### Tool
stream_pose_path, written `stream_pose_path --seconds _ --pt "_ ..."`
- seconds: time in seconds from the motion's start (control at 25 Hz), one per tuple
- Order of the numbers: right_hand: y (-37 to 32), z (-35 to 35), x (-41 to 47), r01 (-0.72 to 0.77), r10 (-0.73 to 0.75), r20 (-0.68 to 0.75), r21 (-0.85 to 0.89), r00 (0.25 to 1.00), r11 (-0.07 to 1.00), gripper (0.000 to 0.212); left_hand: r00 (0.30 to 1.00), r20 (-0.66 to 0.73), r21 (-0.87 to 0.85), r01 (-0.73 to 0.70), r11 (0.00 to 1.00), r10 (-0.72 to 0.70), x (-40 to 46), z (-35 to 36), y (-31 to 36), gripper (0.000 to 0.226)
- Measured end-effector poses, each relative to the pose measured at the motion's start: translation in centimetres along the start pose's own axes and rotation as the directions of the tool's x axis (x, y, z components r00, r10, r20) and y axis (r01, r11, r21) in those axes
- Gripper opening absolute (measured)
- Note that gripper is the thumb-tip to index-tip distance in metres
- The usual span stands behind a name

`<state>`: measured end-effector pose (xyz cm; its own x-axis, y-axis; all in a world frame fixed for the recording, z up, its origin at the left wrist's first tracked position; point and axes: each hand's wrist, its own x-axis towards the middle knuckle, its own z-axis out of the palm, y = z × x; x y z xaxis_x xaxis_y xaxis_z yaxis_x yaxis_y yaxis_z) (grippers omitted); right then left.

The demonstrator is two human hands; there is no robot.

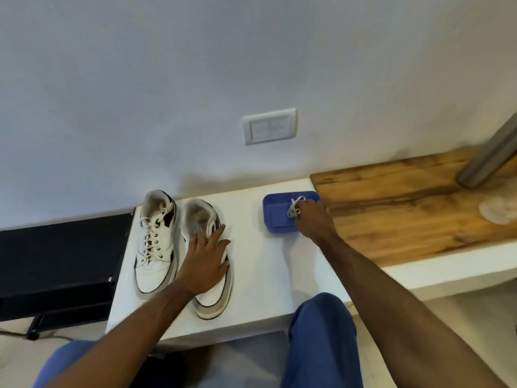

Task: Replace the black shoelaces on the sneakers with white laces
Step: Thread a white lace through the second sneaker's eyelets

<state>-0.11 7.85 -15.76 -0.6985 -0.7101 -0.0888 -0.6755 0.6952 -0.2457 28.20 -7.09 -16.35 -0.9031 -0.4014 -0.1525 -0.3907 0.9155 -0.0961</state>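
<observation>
Two white sneakers side by side at the white tabletop's left end, heels toward the wall. Left sneaker, nearest the left edge: laced in white. Right sneaker: no lace visible, open tongue showing. Left hand laid flat over right sneaker's middle, fingers straight and spread, gripping nothing. Blue tray near the back edge, right of the sneakers, just beside the wooden board covering the tabletop's right end. Right hand over tray's right side, fingers curled, pinching bundled white lace inside the tray. Wall switch plate above. Metal post standing on the board's far right corner.
</observation>
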Motion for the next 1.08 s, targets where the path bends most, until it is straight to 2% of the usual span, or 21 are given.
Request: stream_pose_path --seconds 0.04,0.12,0.24,0.36,0.48,0.56,0.6,0.68,0.72,0.8,0.84,0.96,1.08 --pt "0.1 0.4 1.0 -0.022 0.023 0.038 -0.041 0.999 0.999 0.027 1.000 -0.031 0.014 -0.006 1.000 0.006 -0.1 0.6 -0.1 0.048" --pt "-0.2 1.0 2.4 -0.071 0.082 0.092 -0.112 0.992 0.991 0.033 0.983 -0.183 0.003 -0.029 1.000 0.029 -0.1 1.8 -0.1 0.048" --pt "-0.8 1.4 3.2 -0.118 0.135 0.061 -0.231 0.989 0.966 0.036 0.945 -0.328 -0.026 -0.032 0.999 0.022 -0.2 2.4 0.2 0.044" --pt "-0.9 1.8 3.8 -0.122 0.136 0.021 -0.312 0.991 0.942 0.029 0.934 -0.357 -0.056 -0.034 0.998 0.012 0.0 2.5 0.4 0.042" --pt "-0.7 1.9 4.1 -0.090 0.106 0.038 -0.297 0.994 0.951 0.023 0.940 -0.342 -0.061 -0.040 0.997 0.017 -0.1 2.6 0.3 0.042" --pt "-0.8 1.5 4.1 -0.065 0.063 -0.018 -0.257 0.998 0.964 0.019 0.947 -0.321 -0.089 -0.039 0.995 0.008 -0.1 2.2 0.1 0.044" --pt "-0.9 1.1 4.2 -0.063 0.051 -0.069 -0.183 0.996 0.981 0.018 0.950 -0.312 -0.118 -0.043 0.992 0.004 -0.2 2.0 0.0 0.045" --pt "-1.7 -0.3 3.9 -0.006 0.021 -0.121 0.118 0.992 0.993 0.027 0.956 -0.292 -0.187 -0.055 0.981 -0.002 -0.5 1.1 -0.1 0.048" --pt "-2.4 -1.3 3.6 0.048 -0.011 -0.112 0.337 0.994 0.940 0.027 0.960 -0.279 -0.229 -0.068 0.971 0.002 -0.6 0.8 -0.1 0.048" --pt "-5.0 -4.0 1.9 0.099 -0.100 -0.040 0.712 0.994 0.696 0.014 0.967 -0.255 -0.355 -0.097 0.930 0.004 -1.3 -0.4 -0.1 0.052" --pt "-6.6 -5.4 0.6 0.082 -0.165 0.016 0.819 0.986 0.568 0.012 0.968 -0.250 -0.440 -0.106 0.892 -0.009 -1.6 -1.0 -0.1 0.053" --pt "-11.3 -8.6 -3.5 -0.003 -0.346 0.115 0.952 0.931 0.307 0.016 0.949 -0.283 -0.718 -0.113 0.687 -0.139 -3.6 -3.7 -0.3 0.049" --pt "-15.7 -10.4 -7.2 -0.056 -0.424 0.135 0.980 0.896 0.193 0.028 0.922 -0.270 -0.922 -0.164 0.350 -0.279 -6.1 -7.0 -1.0 0.052"
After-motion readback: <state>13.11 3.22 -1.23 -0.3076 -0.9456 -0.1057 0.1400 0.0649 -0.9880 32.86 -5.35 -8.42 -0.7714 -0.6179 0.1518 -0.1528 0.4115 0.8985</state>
